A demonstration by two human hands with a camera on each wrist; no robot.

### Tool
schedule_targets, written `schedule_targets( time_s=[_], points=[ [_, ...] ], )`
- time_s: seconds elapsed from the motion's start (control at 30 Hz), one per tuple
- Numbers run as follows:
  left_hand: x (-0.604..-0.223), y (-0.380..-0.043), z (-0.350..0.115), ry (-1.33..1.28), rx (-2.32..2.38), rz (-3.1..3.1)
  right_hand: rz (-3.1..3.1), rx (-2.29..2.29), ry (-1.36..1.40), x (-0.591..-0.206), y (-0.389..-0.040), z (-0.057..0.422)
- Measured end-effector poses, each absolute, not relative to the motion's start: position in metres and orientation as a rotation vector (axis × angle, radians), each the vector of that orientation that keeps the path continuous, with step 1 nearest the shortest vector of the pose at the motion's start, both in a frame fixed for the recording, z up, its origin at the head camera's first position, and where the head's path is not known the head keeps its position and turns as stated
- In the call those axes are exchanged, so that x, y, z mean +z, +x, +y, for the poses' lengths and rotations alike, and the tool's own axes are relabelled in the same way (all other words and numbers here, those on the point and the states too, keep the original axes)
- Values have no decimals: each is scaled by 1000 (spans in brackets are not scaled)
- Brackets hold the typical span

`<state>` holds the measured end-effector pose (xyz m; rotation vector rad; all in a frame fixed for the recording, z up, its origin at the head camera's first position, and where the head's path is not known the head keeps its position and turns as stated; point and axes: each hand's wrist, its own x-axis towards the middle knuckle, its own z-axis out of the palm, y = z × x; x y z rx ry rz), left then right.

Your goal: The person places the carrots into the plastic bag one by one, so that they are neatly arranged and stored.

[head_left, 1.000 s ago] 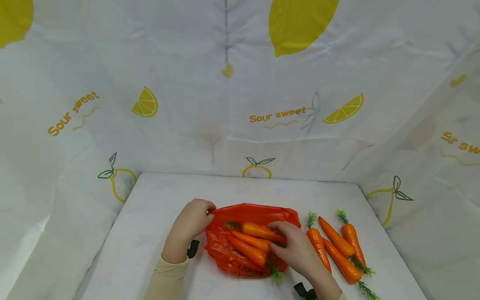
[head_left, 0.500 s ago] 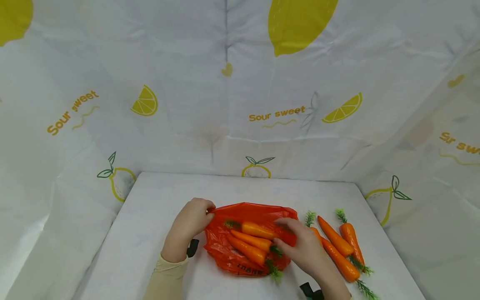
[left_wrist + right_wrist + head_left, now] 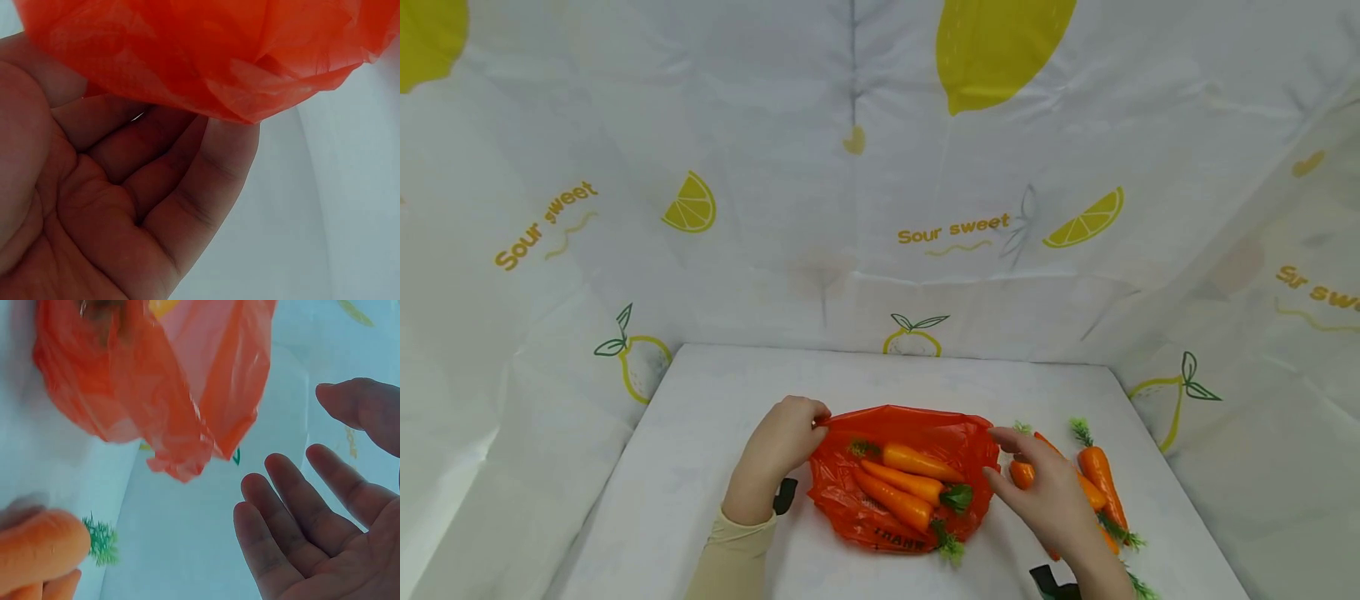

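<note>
In the head view, the right hand (image 3: pixel 1045 492) and its forearm (image 3: pixel 1101 567) are hiding parts of the loose carrots (image 3: pixel 1101 475), and we are failing to count them. The left sleeve (image 3: pixel 730 567) and the bench (image 3: pixel 700 433) are running off the bottom edge. Creases in the red bag (image 3: pixel 835 467) are keeping us from reading its lettering (image 3: pixel 898 540) whole. In the left wrist view, the top edge is cropping that bag, which is covering fingertips of the left hand (image 3: pixel 115 206). In the right wrist view, the left edge is cutting one carrot (image 3: pixel 50 544), and a brownish patch (image 3: pixel 103 315) is blurring.
</note>
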<state>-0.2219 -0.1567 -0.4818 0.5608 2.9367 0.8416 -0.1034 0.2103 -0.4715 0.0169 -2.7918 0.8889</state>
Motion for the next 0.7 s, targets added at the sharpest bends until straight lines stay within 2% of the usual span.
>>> schedule_targets(
  time_s=[0.7],
  points=[
    [-483, -222, -157, 528, 850, 2907, -2889, 835, -419, -464, -75, 274]
  ],
)
